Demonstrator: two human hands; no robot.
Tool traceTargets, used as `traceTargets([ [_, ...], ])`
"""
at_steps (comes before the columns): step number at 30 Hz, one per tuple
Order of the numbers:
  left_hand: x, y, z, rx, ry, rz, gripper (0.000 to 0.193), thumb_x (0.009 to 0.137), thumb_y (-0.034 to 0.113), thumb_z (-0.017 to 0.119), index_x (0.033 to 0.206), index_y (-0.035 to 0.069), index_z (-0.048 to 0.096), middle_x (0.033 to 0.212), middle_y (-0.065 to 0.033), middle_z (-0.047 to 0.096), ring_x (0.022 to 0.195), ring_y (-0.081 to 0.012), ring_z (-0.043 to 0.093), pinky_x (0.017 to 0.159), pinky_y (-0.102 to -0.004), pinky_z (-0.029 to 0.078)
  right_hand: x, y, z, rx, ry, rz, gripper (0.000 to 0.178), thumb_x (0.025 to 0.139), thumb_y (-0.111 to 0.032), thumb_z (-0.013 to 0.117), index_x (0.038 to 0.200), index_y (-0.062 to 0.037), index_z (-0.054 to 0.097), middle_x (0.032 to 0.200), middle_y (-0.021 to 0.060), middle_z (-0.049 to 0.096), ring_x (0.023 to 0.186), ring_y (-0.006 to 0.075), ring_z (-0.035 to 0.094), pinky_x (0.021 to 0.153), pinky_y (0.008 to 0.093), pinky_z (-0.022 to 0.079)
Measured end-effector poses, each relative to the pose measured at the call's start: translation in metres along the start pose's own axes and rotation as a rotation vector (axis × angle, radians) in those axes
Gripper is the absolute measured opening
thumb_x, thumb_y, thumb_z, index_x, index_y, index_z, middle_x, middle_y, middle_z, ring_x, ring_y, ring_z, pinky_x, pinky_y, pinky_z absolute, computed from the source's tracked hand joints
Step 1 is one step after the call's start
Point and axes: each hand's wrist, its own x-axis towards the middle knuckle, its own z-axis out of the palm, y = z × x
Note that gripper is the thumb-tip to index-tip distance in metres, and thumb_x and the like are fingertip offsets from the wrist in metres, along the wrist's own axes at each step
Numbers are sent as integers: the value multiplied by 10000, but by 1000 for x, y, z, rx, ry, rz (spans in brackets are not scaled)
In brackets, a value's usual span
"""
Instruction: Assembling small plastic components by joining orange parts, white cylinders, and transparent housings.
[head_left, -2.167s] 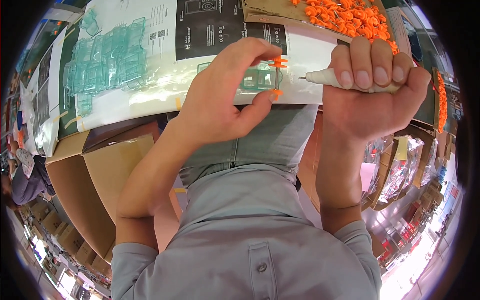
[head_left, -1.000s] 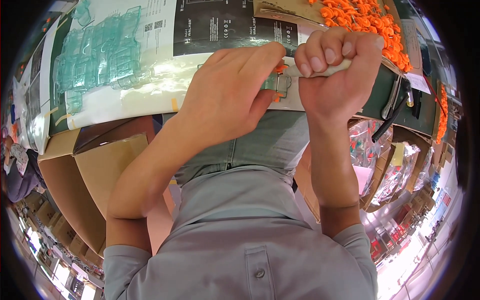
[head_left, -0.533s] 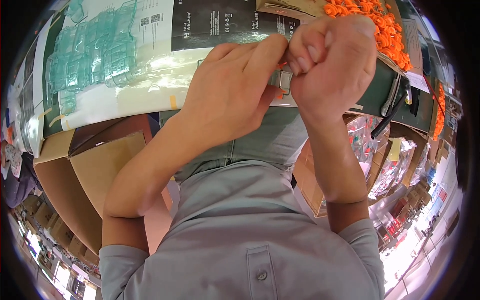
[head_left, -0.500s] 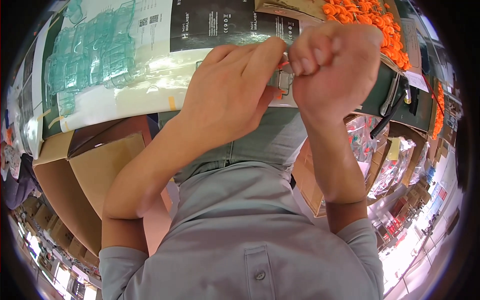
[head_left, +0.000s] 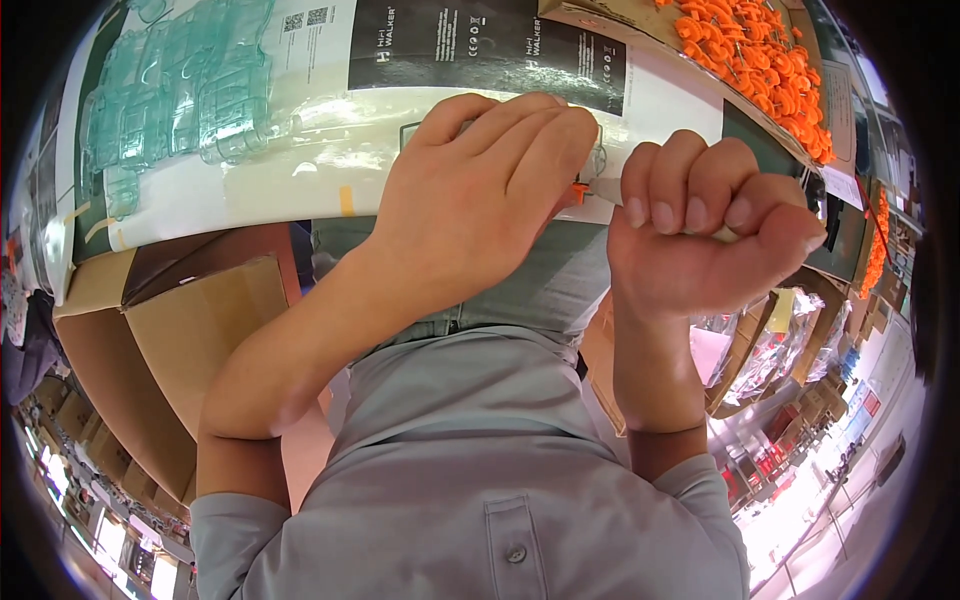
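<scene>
My left hand (head_left: 485,190) lies back upward over the near edge of the table, fingers curled down round a clear plastic part. Only the rim of that clear plastic part (head_left: 600,158) shows past the fingers. A small orange piece (head_left: 580,192) sits at its near right corner, beside my left fingertips. My right hand (head_left: 705,225) is closed in a fist, palm side up, round a slim tool mostly hidden by the fingers. The pale tip of the slim tool (head_left: 604,191) points left at the orange piece; whether they touch I cannot tell.
Rows of clear teal plastic parts (head_left: 185,95) lie at the left on a printed white sheet (head_left: 300,180). A cardboard box of orange pieces (head_left: 750,60) stands at the far right. Below the table edge are an open carton (head_left: 215,330) and boxes of bagged parts (head_left: 775,345).
My right hand has moved right and nearer, turning so its curled fingers show, and the tool tip has come into sight. My left hand stays nearly in place, still round the clear plastic part.
</scene>
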Motion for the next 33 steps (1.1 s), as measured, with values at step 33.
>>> traceTargets([
  [33,-3,11,-22,-27,-106,-185,586,803,92,781,1311,35,494,1254,-115,664,1198,-349,589,999,-469,419,-6,-26,-16,-1332,-512,168,419,885,-236,782,1276,-99,721,909,39,636,846,176,620,807,318,511],
])
